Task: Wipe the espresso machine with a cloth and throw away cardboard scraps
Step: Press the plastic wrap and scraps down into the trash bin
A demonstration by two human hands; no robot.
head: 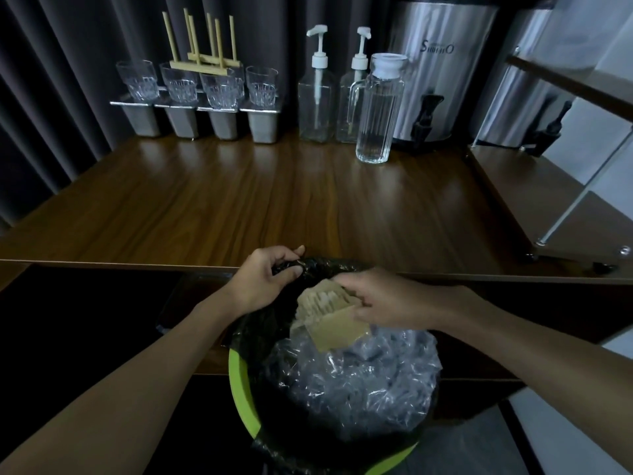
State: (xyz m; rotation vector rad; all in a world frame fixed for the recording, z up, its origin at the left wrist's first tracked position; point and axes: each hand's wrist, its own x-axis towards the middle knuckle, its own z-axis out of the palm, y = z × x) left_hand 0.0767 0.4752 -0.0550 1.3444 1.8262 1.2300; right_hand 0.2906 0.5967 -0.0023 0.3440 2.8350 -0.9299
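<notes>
Fingers [346,286] of the right hand [383,299] are pinched on the cardboard scraps [329,320], which hang straight over the bin [239,382]; left hand [267,279] grips the black liner's [260,337] rim, so just let go, I'd guess.

A dark wood-grain worktop [239,197] was seen, bare across its front and middle. Along its back edge four steel containers [209,123] were lined up, each topped with a glass tumbler [219,90]. To their right two clear pump bottles [317,97], a ribbed glass jug [375,114] and a steel drinks urn [442,63] were stood.
</notes>
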